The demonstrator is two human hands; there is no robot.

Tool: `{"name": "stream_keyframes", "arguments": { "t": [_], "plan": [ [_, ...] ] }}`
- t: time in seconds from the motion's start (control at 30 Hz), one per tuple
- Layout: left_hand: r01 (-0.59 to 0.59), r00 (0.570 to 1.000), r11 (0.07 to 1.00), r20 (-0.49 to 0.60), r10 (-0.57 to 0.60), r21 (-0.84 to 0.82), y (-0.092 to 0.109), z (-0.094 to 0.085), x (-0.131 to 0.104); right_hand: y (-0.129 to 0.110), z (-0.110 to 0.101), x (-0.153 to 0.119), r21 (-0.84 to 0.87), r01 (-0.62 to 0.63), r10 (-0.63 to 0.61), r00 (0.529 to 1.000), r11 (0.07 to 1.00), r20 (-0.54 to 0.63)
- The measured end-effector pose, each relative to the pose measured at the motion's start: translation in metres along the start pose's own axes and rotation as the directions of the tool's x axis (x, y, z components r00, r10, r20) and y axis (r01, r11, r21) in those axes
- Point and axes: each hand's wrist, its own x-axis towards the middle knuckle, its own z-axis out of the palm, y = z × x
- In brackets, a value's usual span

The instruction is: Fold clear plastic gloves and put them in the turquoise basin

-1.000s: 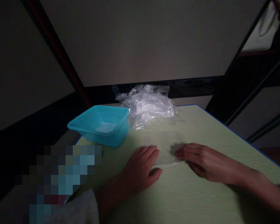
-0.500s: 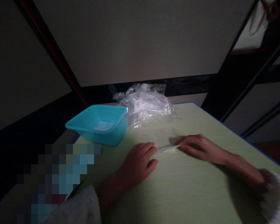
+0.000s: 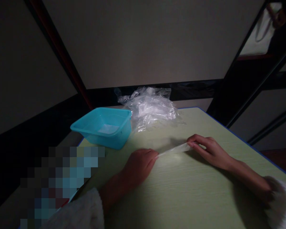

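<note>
A clear plastic bag [image 3: 173, 149], narrow and folded, is stretched between my two hands just above the pale green table [image 3: 181, 194]. My left hand [image 3: 141, 163] is closed on its left end, fingers curled with the knuckles up. At the other end, my right hand [image 3: 205, 148] pinches it between thumb and fingertips. The bag slants slightly upward toward the right hand. Its thin film makes the exact edges hard to see.
A turquoise plastic basin [image 3: 105, 138] with a whitish flat piece [image 3: 108, 128] inside stands at the table's back left. Beside it lies a heap of crumpled clear plastic bags [image 3: 152, 109] against the wall panel [image 3: 143, 44]. The lower left is pixelated.
My left hand has closed from a looser, flatter pose. My right hand has moved a little right and up, and the plastic is now lifted and pulled taut.
</note>
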Motion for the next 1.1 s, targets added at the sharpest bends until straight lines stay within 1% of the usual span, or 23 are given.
{"name": "stream_keyframes", "arguments": {
  "t": [0.07, 0.17, 0.27, 0.33, 0.43, 0.5, 0.53, 0.6, 0.67, 0.77, 0.83, 0.9, 0.97, 1.0, 1.07, 1.1],
  "plan": [
    [-0.007, 1.000, 1.000, 0.025, 0.006, 0.031, 0.002, -0.004, 0.000, -0.001, 0.000, 0.000, 0.006, -0.003, 0.004, 1.000, 1.000, -0.003],
    [-0.033, 0.999, 0.998, 0.025, 0.031, 0.057, 0.005, -0.010, 0.000, -0.002, -0.002, 0.000, 0.016, -0.014, 0.014, 1.000, 1.000, 0.008],
    [-0.043, 0.999, 0.999, 0.012, 0.043, 0.018, 0.008, -0.016, -0.001, -0.007, -0.005, -0.001, 0.059, -0.016, 0.015, 1.000, 0.998, 0.016],
    [-0.029, 0.999, 0.999, 0.024, 0.030, -0.038, 0.010, -0.022, -0.001, -0.011, -0.007, -0.001, 0.112, -0.019, 0.017, 1.000, 0.994, 0.017],
    [0.022, 0.995, 0.987, 0.095, -0.007, -0.158, 0.014, -0.034, 0.000, -0.018, -0.009, -0.001, 0.216, -0.028, 0.024, 0.999, 0.976, 0.022],
    [0.062, 0.988, 0.961, 0.154, -0.021, -0.269, 0.018, -0.044, 0.001, -0.023, -0.011, -0.001, 0.279, -0.031, 0.026, 0.999, 0.960, 0.020],
    [0.086, 0.986, 0.941, 0.163, -0.033, -0.326, 0.021, -0.048, 0.002, -0.025, -0.012, -0.001, 0.307, -0.035, 0.030, 0.999, 0.951, 0.020],
    [0.149, 0.976, 0.891, 0.206, -0.064, -0.429, 0.027, -0.057, 0.002, -0.031, -0.016, -0.002, 0.367, -0.056, 0.047, 0.998, 0.929, 0.032],
    [0.227, 0.957, 0.810, 0.279, -0.082, -0.541, 0.034, -0.064, 0.001, -0.038, -0.022, -0.003, 0.428, -0.096, 0.080, 0.995, 0.899, 0.056],
    [0.366, 0.919, 0.622, 0.374, -0.124, -0.692, 0.042, -0.071, -0.001, -0.048, -0.030, -0.004, 0.472, -0.166, 0.148, 0.986, 0.866, 0.076],
    [0.444, 0.892, 0.495, 0.424, -0.160, -0.747, 0.044, -0.070, -0.001, -0.053, -0.032, -0.002, 0.475, -0.218, 0.195, 0.976, 0.853, 0.097],
    [0.502, 0.863, 0.402, 0.470, -0.184, -0.766, 0.040, -0.065, 0.000, -0.053, -0.030, 0.002, 0.491, -0.280, 0.248, 0.960, 0.825, 0.132],
    [0.549, 0.836, 0.333, 0.508, -0.208, -0.766, 0.032, -0.054, 0.002, -0.049, -0.023, 0.005, 0.523, -0.359, 0.302, 0.933, 0.773, 0.194],
    [0.558, 0.830, 0.299, 0.515, -0.215, -0.774, 0.027, -0.047, 0.003, -0.045, -0.018, 0.007, 0.533, -0.403, 0.325, 0.915, 0.744, 0.238],
    [0.587, 0.801, 0.279, 0.497, -0.332, -0.760, 0.016, -0.032, 0.005, -0.036, -0.007, 0.008, 0.536, -0.475, 0.350, 0.879, 0.698, 0.324],
    [0.603, 0.787, 0.290, 0.495, -0.369, -0.743, 0.012, -0.025, 0.006, -0.031, -0.001, 0.009, 0.529, -0.492, 0.360, 0.869, 0.691, 0.339]
  ]
}}
